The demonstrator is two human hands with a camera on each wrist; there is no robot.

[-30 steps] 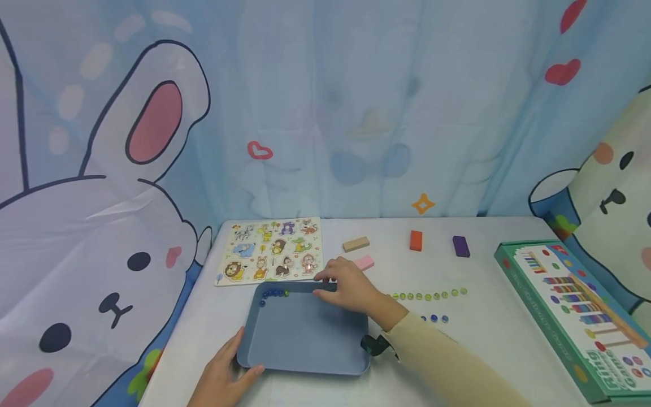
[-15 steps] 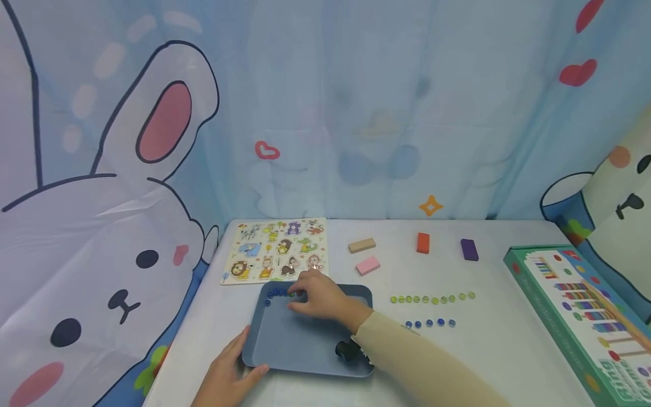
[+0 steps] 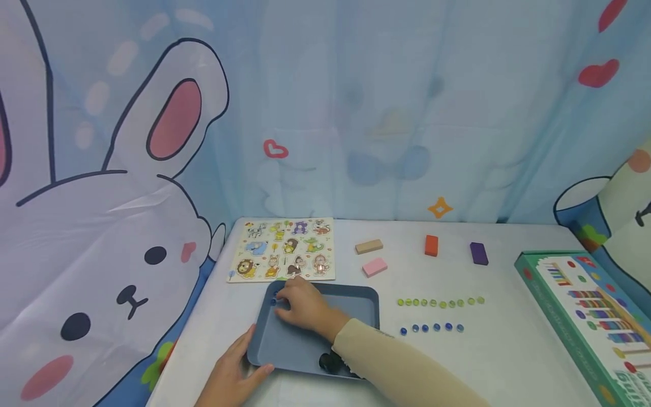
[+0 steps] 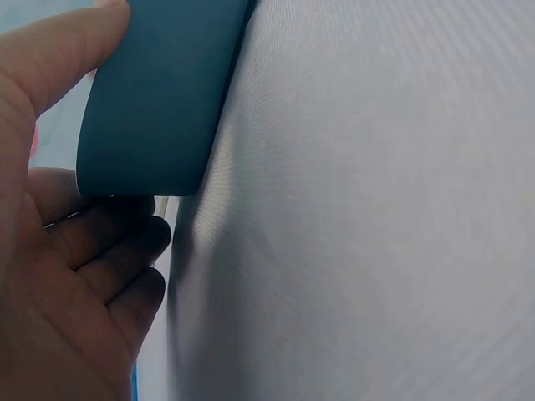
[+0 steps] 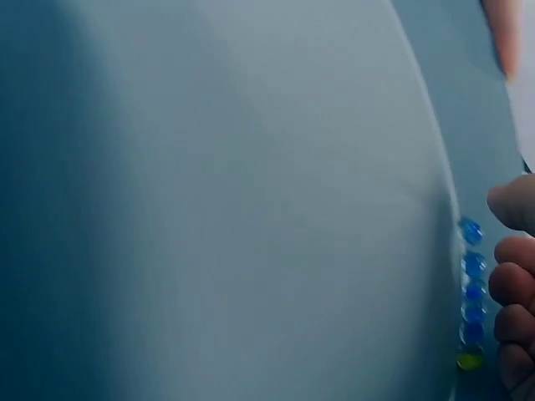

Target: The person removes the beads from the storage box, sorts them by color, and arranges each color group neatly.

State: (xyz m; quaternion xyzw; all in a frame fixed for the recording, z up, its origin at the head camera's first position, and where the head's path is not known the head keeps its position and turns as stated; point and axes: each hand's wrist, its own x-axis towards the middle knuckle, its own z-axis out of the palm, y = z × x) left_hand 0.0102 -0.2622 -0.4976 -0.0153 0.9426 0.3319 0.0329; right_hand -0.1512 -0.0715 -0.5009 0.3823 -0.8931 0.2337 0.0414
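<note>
My left hand (image 3: pixel 231 373) holds the near left corner of a blue-grey tray (image 3: pixel 292 351), thumb on the front wall and fingers at the left side. In the left wrist view, the thumb lies against the tray wall (image 4: pixel 163 109) and the fingers curl by its corner. My right hand (image 3: pixel 302 308) is over the tray's far left corner, partly covering glass marbles (image 3: pixel 273 301). The right wrist view has loosely curled fingers beside a row of blue marbles (image 5: pixel 474 291) ending in a yellow-green marble (image 5: pixel 470 361). Nothing shows between thumb and fingers.
Right of the tray lie a yellow-green marble row (image 3: pixel 441 304) and a blue marble row (image 3: pixel 431 328). Behind are an animal puzzle board (image 3: pixel 282 249) and wooden blocks: tan (image 3: pixel 369 246), pink (image 3: pixel 374 267), orange (image 3: pixel 431 246), purple (image 3: pixel 478 254). A green toy box (image 3: pixel 585 322) stands far right.
My right hand has moved left from the tray's far right part to the marbles in its far left corner. The left hand keeps its hold. The head view has shifted slightly.
</note>
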